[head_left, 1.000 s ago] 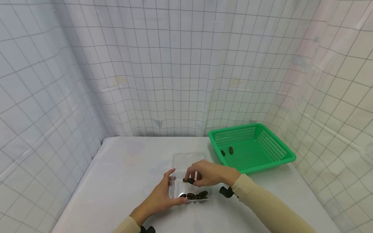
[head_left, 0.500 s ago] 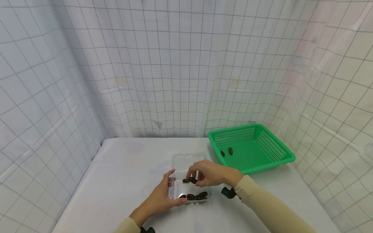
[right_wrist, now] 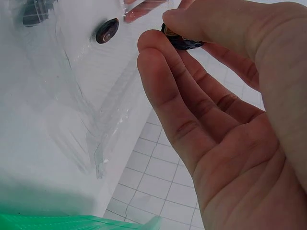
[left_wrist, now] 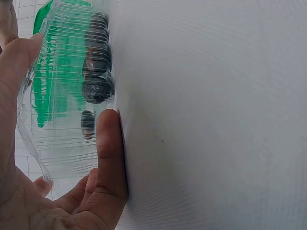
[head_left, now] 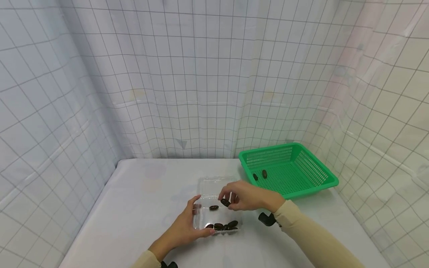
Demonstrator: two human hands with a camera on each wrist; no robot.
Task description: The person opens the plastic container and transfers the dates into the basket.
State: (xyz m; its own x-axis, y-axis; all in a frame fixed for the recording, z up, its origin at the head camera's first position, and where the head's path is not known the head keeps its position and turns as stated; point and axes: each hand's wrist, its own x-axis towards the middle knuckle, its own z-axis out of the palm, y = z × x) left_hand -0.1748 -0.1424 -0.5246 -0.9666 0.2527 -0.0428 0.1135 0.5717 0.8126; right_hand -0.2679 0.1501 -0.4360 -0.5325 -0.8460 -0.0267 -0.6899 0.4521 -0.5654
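A clear plastic clamshell box (head_left: 219, 217) lies with its lid (head_left: 217, 185) laid back, away from me. My left hand (head_left: 185, 224) grips its left side, thumb at the front edge and fingers round the far left. Several dark brown dates (head_left: 218, 226) are lined up along the box's front wall. One more date (head_left: 213, 207) lies apart farther back in the box. Above the box's right part, my right hand (head_left: 249, 196) pinches a wrinkled date (right_wrist: 184, 43) between thumb and fingers, clear of the other dates.
At the right rear of the white table (head_left: 151, 193) stands a green plastic basket (head_left: 288, 195). Two dates (head_left: 264, 174) lie near its left end. White grid-patterned sheets (head_left: 184, 93) enclose the table at the back and sides.
My right hand has lifted the pinched date up and to the right, away from the lone date in the box. My left hand keeps its hold on the box.
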